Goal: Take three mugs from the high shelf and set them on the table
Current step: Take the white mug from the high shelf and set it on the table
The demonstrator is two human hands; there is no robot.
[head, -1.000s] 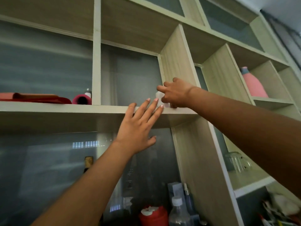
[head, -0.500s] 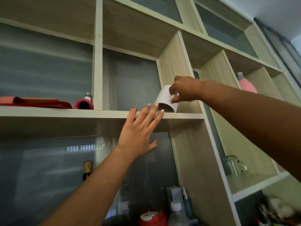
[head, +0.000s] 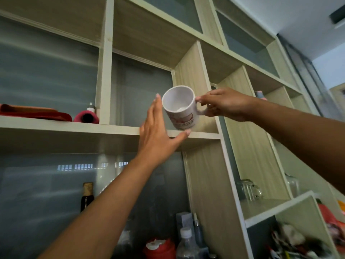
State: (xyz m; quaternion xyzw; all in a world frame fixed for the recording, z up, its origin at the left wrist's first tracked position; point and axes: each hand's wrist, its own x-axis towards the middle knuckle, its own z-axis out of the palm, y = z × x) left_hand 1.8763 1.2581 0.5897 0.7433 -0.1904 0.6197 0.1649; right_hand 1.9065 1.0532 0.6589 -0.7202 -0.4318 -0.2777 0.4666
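A white mug (head: 180, 107) with a red print on its side is tilted with its mouth towards me, held in the air in front of the high shelf (head: 112, 128). My right hand (head: 223, 104) grips its handle. My left hand (head: 158, 135) is spread open under and beside the mug, with the fingers along its left side and the thumb tip touching its base. No other mugs show on this shelf. The table is out of view.
Red folded cloth (head: 33, 113) and a pink roll (head: 86, 116) lie on the shelf's left part. Glass mugs (head: 249, 189) stand in a lower right cubby. Bottles (head: 186, 243) and a red container (head: 160, 248) stand below. A vertical shelf divider (head: 194, 79) is behind the mug.
My right hand has lifted the mug off the shelf and pulled it outward, tipping its mouth towards me. My left hand has risen and turned to cup the mug's side and base.
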